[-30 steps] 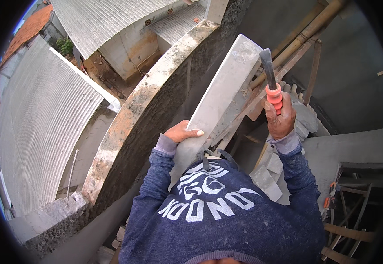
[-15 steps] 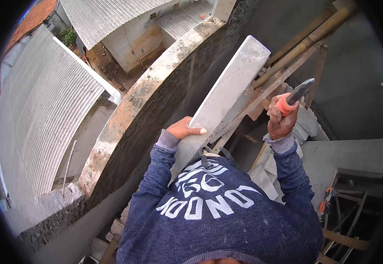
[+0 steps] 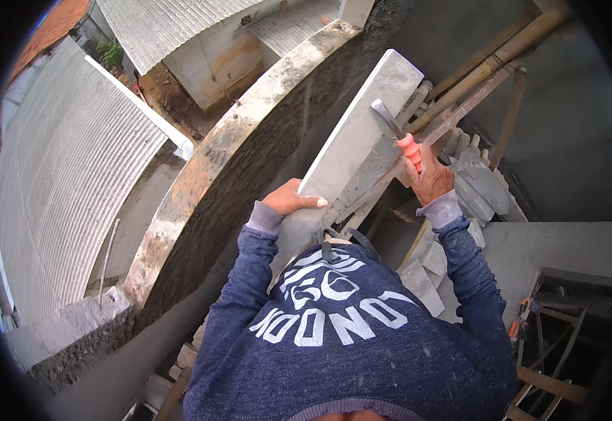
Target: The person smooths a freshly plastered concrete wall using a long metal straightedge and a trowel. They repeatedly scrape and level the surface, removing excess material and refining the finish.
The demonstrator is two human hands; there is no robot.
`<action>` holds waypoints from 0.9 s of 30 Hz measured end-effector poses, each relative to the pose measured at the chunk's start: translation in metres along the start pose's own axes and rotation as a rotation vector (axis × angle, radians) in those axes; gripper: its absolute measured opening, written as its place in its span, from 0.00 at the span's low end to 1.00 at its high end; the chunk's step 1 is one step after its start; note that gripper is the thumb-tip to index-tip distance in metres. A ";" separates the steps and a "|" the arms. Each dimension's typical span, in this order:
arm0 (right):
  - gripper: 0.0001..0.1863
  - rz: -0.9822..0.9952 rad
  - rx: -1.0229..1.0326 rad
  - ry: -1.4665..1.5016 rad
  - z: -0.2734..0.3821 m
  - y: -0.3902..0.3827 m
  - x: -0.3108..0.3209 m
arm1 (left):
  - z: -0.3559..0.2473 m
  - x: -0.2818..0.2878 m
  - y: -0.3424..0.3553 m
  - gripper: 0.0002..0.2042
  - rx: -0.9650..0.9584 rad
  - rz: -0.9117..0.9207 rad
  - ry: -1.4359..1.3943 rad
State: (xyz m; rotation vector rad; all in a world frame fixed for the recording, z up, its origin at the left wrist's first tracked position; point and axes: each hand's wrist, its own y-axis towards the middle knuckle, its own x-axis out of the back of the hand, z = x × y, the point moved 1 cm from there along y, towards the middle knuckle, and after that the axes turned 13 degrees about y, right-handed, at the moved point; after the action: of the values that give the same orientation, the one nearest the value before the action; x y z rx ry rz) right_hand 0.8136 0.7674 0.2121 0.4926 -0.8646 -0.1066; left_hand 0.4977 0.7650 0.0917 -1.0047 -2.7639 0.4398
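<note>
A long, pale grey masonry slab (image 3: 362, 137) slants from my chest toward the far right. My left hand (image 3: 293, 199) grips its left edge near me, thumb on the top face and fingers hidden below the edge. In my right hand (image 3: 431, 175) is a short-bladed hand tool (image 3: 409, 149), its orange handle wrapped by my fingers. The metal blade points far left over the right side of the slab's far half. Whether the blade touches the slab, I cannot tell.
A rough plastered wall (image 3: 211, 158) curves along my left, with corrugated roofs (image 3: 74, 189) beyond. Bamboo poles (image 3: 492, 67) and thin timbers cross at the far right. Broken grey slabs (image 3: 478, 184) are piled right of my right hand. A metal frame (image 3: 555, 337) stands lower right.
My right hand has moved left, swinging the tool's blade from pointing up and right to lying over the slab. The slab's far end has shifted slightly left; my left hand keeps its hold.
</note>
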 end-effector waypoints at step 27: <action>0.20 -0.345 0.035 0.647 0.042 -0.004 -0.011 | 0.018 0.001 -0.006 0.31 0.063 -0.067 0.054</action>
State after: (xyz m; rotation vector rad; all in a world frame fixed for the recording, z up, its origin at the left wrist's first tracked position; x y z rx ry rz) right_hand 0.7748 0.7513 0.2254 0.6572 -0.1437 -0.2329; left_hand 0.4890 0.7569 0.0769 -0.8931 -2.7088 0.4801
